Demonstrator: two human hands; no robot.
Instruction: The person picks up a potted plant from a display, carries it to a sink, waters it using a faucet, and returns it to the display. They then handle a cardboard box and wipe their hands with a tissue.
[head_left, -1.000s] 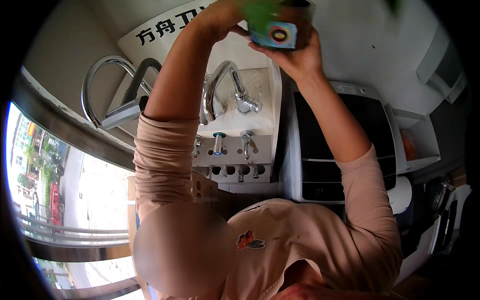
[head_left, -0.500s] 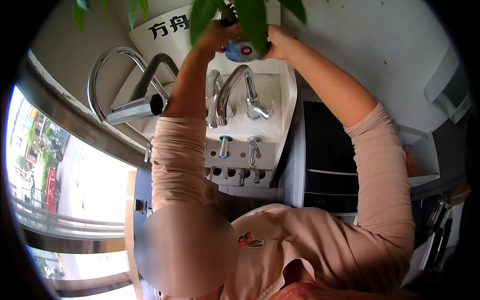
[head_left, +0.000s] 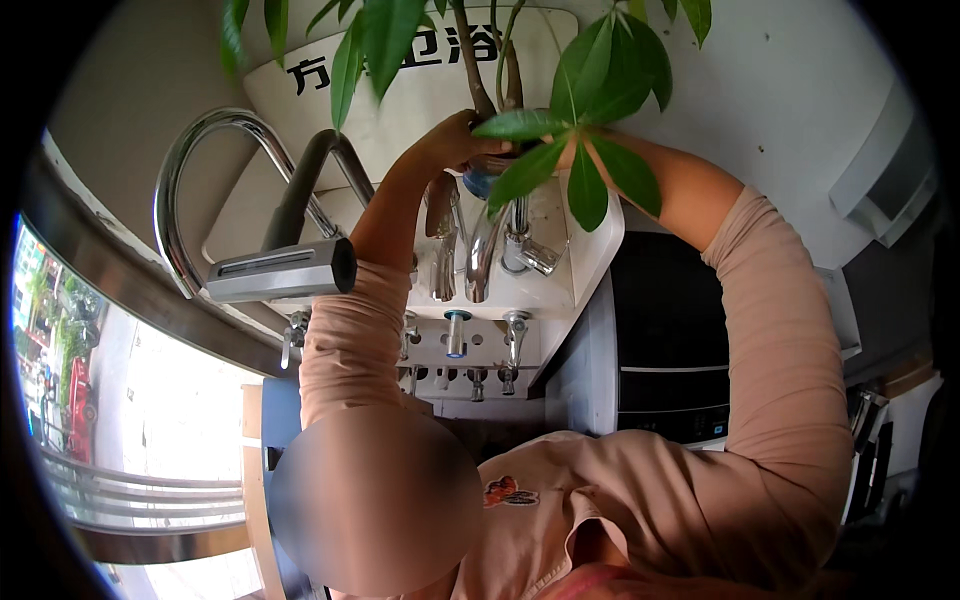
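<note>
A potted plant with long green leaves (head_left: pixel 605 75) and brown stems is held up between my two hands, over the faucets on a white display stand. Its small blue pot (head_left: pixel 480 183) shows only partly behind the leaves. My left hand (head_left: pixel 460 142) is closed round the pot's left side, close to the stem base. On the other side, my right hand (head_left: pixel 566 152) holds the pot, its fingers mostly covered by leaves. Just below the pot stand a curved chrome faucet (head_left: pixel 480 262) and a second chrome faucet (head_left: pixel 520 250).
A tall arched chrome faucet (head_left: pixel 172 215) and a grey one with a thick spout head (head_left: pixel 285 272) rise to the left of my left arm. Smaller taps (head_left: pixel 457 335) line the stand's front. A black-topped appliance (head_left: pixel 670 310) stands at right; a window (head_left: pixel 160 400) is at left.
My hands have brought the plant down and nearer, so more leaves and the stems show. The pot, plainly seen before, is now largely behind leaves. The view has shifted slightly.
</note>
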